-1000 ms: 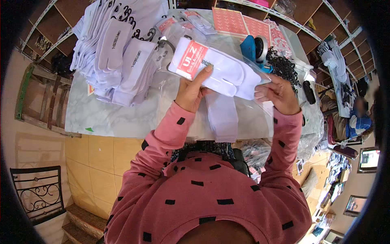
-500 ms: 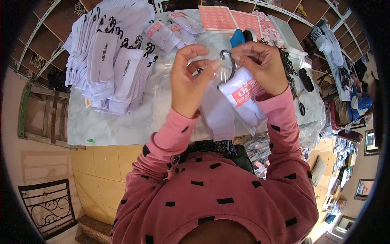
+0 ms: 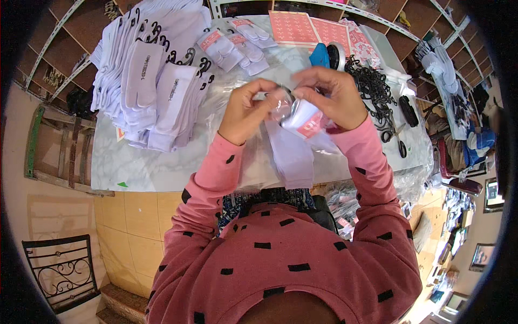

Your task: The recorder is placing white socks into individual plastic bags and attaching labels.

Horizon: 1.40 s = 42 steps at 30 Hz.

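Observation:
Between my hands hangs a pack of white socks point(image 3: 305, 120) in a clear plastic bag, with a pink label across its front. My left hand point(image 3: 244, 110) pinches the bag's clear upper edge between thumb and fingers. On the other side my right hand point(image 3: 335, 98) grips the top of the same pack; its fingertips are slightly blurred. The black hook seen there before is mostly hidden. Beneath the pack, an unpacked white sock point(image 3: 291, 155) lies flat toward the table's near edge.
A large heap of white socks point(image 3: 143, 89) with black hooks covers the table's left. Finished packs point(image 3: 237, 47) lie at the back, near pink label sheets point(image 3: 294, 28). Tape rolls point(image 3: 335, 54), a pile of black hooks point(image 3: 367, 89) and scissors point(image 3: 401, 144) sit at right.
Both hands have drawn the pack's top lower and closer to me. The pack has tipped and its label is now foreshortened, while the black hook has gone from clear view.

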Tool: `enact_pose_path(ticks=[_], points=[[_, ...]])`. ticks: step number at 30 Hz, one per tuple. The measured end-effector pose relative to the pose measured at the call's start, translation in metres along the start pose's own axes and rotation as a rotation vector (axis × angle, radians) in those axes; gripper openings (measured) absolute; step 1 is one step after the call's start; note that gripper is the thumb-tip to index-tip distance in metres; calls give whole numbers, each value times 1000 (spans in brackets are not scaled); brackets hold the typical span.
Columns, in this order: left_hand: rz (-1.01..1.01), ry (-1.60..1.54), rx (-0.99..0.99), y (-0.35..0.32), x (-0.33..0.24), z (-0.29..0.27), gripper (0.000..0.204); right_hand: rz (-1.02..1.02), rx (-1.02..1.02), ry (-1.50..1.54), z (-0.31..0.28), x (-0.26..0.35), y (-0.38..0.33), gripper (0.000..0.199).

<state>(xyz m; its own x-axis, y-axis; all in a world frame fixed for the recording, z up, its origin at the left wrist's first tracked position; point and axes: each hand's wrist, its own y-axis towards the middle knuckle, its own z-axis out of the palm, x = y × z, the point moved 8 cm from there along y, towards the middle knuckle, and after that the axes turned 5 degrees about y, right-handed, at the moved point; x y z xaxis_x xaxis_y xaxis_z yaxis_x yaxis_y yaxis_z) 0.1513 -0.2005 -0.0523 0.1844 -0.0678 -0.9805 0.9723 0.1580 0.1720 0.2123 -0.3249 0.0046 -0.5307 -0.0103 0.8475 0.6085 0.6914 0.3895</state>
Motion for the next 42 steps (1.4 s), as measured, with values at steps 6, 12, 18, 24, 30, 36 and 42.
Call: enact_pose_path(ticks=[6, 12, 18, 24, 30, 36, 42], points=[[167, -261, -468, 1, 10, -80, 17, 201, 35, -355, -70, -39, -14, 22], [115, -37, -575, -2, 18, -109, 36, 319, -48, 570, -72, -38, -20, 28], [457, 672, -252, -12, -65, -10, 66, 427, -75, 918, -30, -22, 5, 29], [192, 590, 34, -5, -69, 0, 56, 136, -62, 978, -23, 43, 23, 24], [606, 408, -424, -18, -131, -15, 17, -391, -325, 97, -41, 97, 21, 12], [569, 398, -100, -30, -70, -21, 20, -156, -144, 297, -33, 31, -6, 6], [-134, 8, -88, -65, 74, -23, 15, 550, -45, 451, 27, -91, -84, 15]])
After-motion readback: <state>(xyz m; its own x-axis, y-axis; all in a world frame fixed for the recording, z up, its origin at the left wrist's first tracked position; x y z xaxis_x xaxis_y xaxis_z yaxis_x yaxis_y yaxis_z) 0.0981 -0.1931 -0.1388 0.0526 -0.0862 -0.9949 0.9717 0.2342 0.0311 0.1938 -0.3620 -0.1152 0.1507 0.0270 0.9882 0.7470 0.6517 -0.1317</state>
